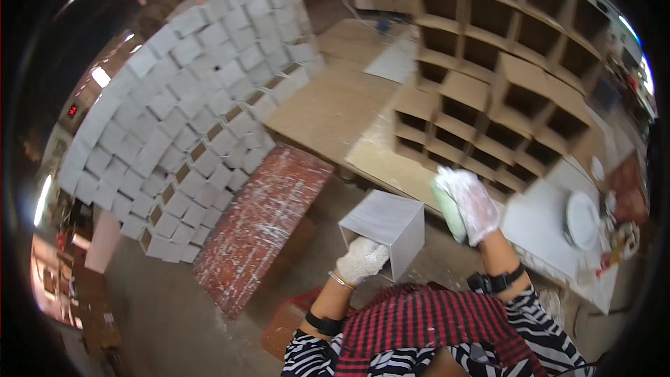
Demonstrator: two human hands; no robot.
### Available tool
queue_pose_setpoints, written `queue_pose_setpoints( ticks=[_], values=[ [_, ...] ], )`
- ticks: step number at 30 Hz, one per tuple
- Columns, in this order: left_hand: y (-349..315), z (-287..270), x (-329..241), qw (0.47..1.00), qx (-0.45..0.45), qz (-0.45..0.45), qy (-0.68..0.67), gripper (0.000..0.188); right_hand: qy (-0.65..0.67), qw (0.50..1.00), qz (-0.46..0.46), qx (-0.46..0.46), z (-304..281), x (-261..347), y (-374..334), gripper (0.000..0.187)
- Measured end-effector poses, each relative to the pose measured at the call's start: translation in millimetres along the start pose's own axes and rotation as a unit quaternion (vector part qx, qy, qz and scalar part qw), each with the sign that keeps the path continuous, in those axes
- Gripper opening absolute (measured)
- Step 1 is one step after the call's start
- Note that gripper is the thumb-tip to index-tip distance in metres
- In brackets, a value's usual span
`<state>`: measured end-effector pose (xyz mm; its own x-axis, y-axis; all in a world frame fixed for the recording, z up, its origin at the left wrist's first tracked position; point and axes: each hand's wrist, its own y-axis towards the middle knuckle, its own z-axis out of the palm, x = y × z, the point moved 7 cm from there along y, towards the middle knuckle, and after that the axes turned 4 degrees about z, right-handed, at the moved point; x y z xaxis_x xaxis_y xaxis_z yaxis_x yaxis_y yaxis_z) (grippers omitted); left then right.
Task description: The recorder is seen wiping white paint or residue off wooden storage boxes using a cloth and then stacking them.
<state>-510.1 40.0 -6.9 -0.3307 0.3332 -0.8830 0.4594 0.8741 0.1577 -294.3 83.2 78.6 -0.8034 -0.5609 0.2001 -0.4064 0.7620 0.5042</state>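
My left hand point(363, 260), in a white knit glove, reaches into the open side of a white-coated box point(386, 209). The box is tilted and held above the floor in front of me; the fingers inside it are partly hidden. My right hand point(474, 208) is raised to the right of the box, apart from it. It wears a glove smeared white and pinkish, and it grips a pale green pad point(450, 207) that looks like a sponge or folded cloth.
A red, white-streaked board point(265, 227) lies left of the box. Stacked white boxes point(209, 84) rise behind it. Brown boxes point(481, 108) stand on the worktable point(391, 157) ahead. At right, a white basin point(582, 220) sits on a white-topped table point(537, 227).
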Motion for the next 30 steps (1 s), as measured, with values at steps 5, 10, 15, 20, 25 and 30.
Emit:
queue_pose_setpoints(
  ticks=[5, 10, 15, 20, 25, 30],
  values=[
    [-3.3, -35.5, 68.8, 0.93, -0.161, -0.137, -0.302, 0.042, 0.013, 0.993, -0.016, 0.116, 55.2, 23.9, 17.8, 0.036],
    [-18.6, -69.1, 99.9, 0.707, -0.297, -0.133, -0.628, 0.051, 0.103, 0.968, -0.077, 0.216, 91.4, 38.3, 34.6, 0.039],
    [0.0, -101.7, 106.6, 0.695, -0.366, -0.158, -0.598, 0.049, 0.145, 0.959, -0.079, 0.23, 124.5, 3.5, 53.0, 0.041],
    [5.0, -139.4, 114.4, 0.708, -0.42, -0.14, -0.551, 0.049, 0.231, 0.944, -0.132, 0.196, 138.8, 1.1, 85.1, 0.037],
    [30.7, -177.7, 130.0, 0.73, -0.451, -0.066, -0.509, 0.046, 0.239, 0.929, -0.185, 0.212, 165.0, 5.6, 99.1, 0.039],
    [89.2, -214.3, 122.3, 0.745, -0.465, -0.13, -0.461, 0.049, 0.304, 0.912, -0.129, 0.245, 200.5, -3.6, 117.5, 0.04]
  ],
)
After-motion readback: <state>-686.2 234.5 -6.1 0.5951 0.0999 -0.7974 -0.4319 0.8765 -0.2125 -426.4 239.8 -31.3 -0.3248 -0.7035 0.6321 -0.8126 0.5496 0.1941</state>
